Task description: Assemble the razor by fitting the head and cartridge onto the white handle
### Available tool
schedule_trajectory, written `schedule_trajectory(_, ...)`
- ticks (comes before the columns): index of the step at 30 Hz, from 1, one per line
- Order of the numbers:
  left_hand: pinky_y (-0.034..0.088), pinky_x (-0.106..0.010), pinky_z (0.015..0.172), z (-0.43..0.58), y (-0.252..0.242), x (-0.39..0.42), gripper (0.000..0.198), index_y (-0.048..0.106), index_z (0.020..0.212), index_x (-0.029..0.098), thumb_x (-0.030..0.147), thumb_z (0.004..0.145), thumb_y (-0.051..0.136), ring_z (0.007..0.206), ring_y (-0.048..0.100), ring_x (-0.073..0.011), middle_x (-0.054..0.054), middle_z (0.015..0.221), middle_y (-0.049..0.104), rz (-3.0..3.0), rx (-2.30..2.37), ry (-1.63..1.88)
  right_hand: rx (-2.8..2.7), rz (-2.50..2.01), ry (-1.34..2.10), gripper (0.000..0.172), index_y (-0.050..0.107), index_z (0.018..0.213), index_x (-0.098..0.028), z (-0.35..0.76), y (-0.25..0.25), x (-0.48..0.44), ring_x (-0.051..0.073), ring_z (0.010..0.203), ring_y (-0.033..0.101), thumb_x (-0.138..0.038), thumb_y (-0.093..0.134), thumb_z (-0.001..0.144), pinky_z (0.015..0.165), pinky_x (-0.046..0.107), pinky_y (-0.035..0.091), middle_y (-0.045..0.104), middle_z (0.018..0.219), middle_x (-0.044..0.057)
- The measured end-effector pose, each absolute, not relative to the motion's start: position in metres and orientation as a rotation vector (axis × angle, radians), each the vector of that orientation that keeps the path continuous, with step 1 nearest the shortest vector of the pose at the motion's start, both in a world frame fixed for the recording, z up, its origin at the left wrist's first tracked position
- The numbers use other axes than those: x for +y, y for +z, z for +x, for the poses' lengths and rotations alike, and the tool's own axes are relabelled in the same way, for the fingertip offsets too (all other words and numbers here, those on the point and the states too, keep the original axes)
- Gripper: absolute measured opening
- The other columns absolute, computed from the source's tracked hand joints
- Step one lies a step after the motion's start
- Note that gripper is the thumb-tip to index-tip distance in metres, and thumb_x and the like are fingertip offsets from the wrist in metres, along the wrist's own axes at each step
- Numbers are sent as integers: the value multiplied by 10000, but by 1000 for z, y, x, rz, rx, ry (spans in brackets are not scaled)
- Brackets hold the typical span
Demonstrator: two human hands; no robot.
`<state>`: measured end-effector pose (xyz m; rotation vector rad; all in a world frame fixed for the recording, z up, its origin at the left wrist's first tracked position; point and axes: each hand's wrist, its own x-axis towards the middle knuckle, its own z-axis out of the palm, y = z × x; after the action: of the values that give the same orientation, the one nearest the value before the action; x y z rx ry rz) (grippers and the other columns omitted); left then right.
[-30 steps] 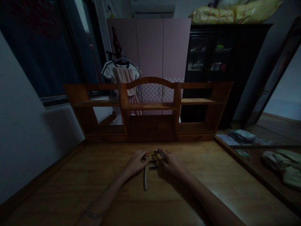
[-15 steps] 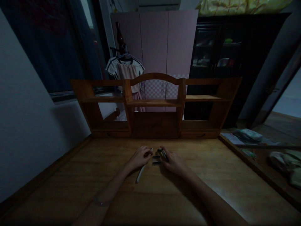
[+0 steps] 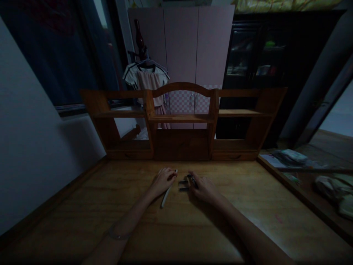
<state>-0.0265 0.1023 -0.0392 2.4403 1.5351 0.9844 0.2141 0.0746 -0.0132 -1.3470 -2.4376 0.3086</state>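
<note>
My left hand (image 3: 162, 180) rests low over the wooden desk, its fingers closed around a thin white stick (image 3: 166, 198). The stick's tip shows past my fingertips and its longer end slants down toward me. To the right, my right hand (image 3: 205, 188) has curled fingers around a small, dark, partly shiny object (image 3: 193, 180); its kind is too dim to make out. Between the hands, two short dark bars lie on the desk, a far bar (image 3: 182, 182) and a near bar (image 3: 183, 189). Their right ends come close to my right fingers.
A wooden shelf unit (image 3: 182, 118) stands along the back of the desk (image 3: 132, 228), with small drawers at both sides. A raised wooden edge (image 3: 298, 193) runs down the right, with bags and cloth beyond it. A wall (image 3: 33, 154) borders the left.
My left hand and the white stick have shifted slightly, and the gap between my hands is a little wider. My right hand's dark object has drawn slightly right. The view has tipped down slightly.
</note>
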Motion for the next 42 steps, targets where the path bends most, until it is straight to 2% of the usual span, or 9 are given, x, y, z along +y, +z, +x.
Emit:
schedule_trajectory(9,387,-333,863,-25,-37,103,161,683,852,231,215,831,524,903,550,-197,-45,890,621,2465,1579,979,-2440,-1365,219,493,376,1361,-195,214,-14,76,242,800,641,-449,347,939,650,275,376,691,901,104)
schedule_trajectory(15,399,-325,851,-25,-37,102,165,677,859,212,263,849,521,899,557,-197,-56,901,626,2433,1531,988,-2419,-1379,217,475,409,1346,-214,214,-9,75,249,871,643,-455,350,942,711,291,391,690,962,106)
schedule_trajectory(21,421,-304,816,-26,-37,102,178,659,869,210,232,872,482,900,566,-185,-46,919,631,2396,1439,1030,-2424,-1421,225,438,426,1339,-235,212,-12,76,241,887,645,-404,348,943,707,282,394,691,979,94)
schedule_trajectory(28,427,-310,799,-24,-31,99,179,664,870,222,305,882,506,870,557,-183,-39,877,619,2428,1382,1029,-2449,-1471,212,420,452,1323,-243,211,-9,76,232,886,649,-397,352,945,708,272,396,693,968,95)
schedule_trajectory(31,430,-319,793,-19,-27,94,230,667,881,221,429,826,586,886,533,-195,-42,870,585,2474,1332,1022,-2435,-1476,203,428,458,1315,-243,211,-9,75,236,888,649,-430,354,944,690,266,393,694,956,95)
schedule_trajectory(34,428,-338,831,-16,-26,89,360,674,937,231,524,728,665,959,509,-213,-54,952,552,2518,1263,997,-2417,-1480,199,429,456,1313,-249,212,-9,75,240,895,650,-442,352,943,687,268,393,695,955,94)
schedule_trajectory(39,390,-385,926,-16,-28,87,435,671,963,251,568,667,695,1062,467,-237,-59,1056,515,2561,1244,916,-2418,-1492,190,447,438,1330,-240,212,-9,76,244,890,649,-439,374,935,697,276,398,693,970,100)
schedule_trajectory(42,386,-390,933,-18,-29,87,458,659,986,257,560,646,713,1075,459,-240,-56,1095,501,2563,1242,887,-2411,-1509,177,458,437,1334,-236,212,-9,76,248,900,647,-447,380,931,703,279,401,690,976,105)
